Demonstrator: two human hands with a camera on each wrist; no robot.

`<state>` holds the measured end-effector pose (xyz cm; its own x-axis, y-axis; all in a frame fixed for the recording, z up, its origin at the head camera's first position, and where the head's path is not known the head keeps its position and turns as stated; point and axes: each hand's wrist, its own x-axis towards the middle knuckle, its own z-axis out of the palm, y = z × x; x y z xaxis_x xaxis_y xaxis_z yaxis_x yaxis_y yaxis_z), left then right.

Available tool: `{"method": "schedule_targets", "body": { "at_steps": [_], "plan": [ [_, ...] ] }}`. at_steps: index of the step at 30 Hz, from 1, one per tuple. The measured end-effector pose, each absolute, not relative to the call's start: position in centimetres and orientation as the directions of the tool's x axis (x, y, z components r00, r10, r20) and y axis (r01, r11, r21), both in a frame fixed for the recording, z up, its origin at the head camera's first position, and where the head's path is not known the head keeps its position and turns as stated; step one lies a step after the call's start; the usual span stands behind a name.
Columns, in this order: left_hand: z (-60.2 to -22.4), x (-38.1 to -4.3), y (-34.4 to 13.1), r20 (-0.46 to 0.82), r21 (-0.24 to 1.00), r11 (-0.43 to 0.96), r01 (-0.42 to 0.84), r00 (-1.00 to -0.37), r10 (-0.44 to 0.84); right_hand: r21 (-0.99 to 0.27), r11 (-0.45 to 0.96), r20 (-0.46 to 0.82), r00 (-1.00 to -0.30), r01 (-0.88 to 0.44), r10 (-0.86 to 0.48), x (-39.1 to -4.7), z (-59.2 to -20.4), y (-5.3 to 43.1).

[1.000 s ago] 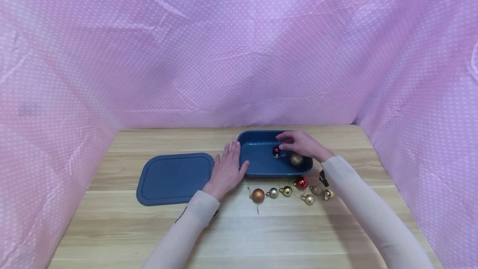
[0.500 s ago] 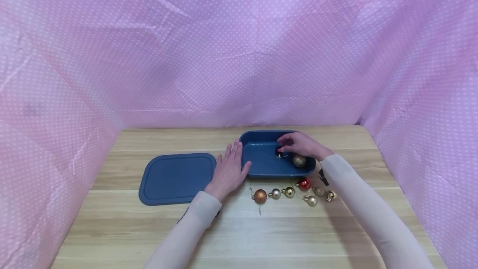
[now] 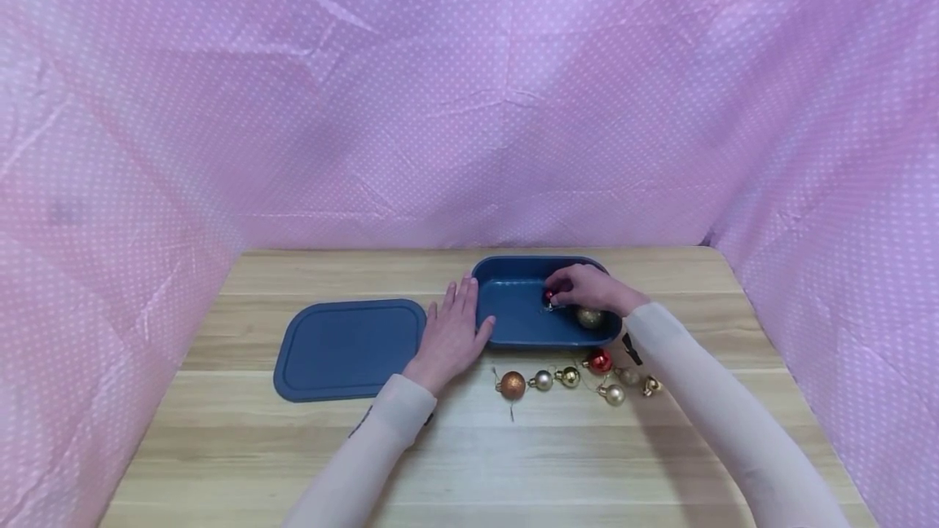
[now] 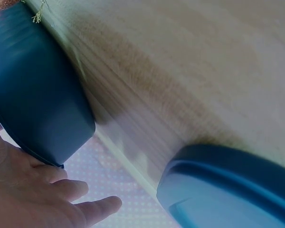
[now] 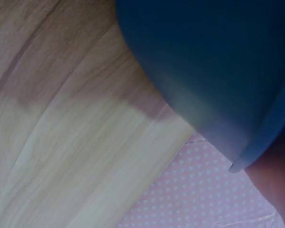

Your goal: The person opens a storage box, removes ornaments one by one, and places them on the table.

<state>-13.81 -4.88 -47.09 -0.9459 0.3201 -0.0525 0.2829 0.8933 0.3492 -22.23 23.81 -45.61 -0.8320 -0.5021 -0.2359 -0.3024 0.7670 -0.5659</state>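
In the head view, my left hand [image 3: 449,338] lies with fingers extended against the left rim of a dark blue rectangular box [image 3: 513,343]. The left wrist view shows those fingers [image 4: 69,190] spread at the box's edge. My right hand [image 3: 587,288] reaches into the box, thumb and fingertips pinching a small dark red bauble [image 3: 548,297] with a metal cap and string. Partly under that hand sits a larger glittery gold bauble [image 3: 589,317]. The right wrist view has mostly the outer wall of the box [image 5: 190,61]; the fingers are hidden there.
A flat blue lid [image 3: 352,349] lies left of the box. In front of the box is a loose row of several baubles, among them a copper one [image 3: 511,385], a silver one [image 3: 542,380] and a shiny red one [image 3: 599,361]. Pink dotted cloth [image 3: 469,145] encloses the wooden table [image 3: 484,463].
My right hand has sunk slightly deeper into the box, its fingertips closing on the small red bauble. The left hand stays at the rim. The whole view has shifted a little.
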Motion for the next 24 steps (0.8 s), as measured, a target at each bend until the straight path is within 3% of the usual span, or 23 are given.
{"method": "schedule_targets", "body": {
  "at_steps": [17, 24],
  "plan": [
    [-47.03, -13.65, -4.8, -0.052, 0.351, 0.892, 0.287, -0.944, 0.324, -0.549, 0.769, -0.202, -0.841, -0.327, -0.502, -21.79, -45.58, 23.73],
    [-47.03, -13.78, -4.91, -0.053, 0.339, 0.897, 0.284, -0.946, 0.32, -0.612, 0.73, -0.159, -0.857, -0.304, -0.491, -21.79, -44.86, 23.86]
  ]
}}
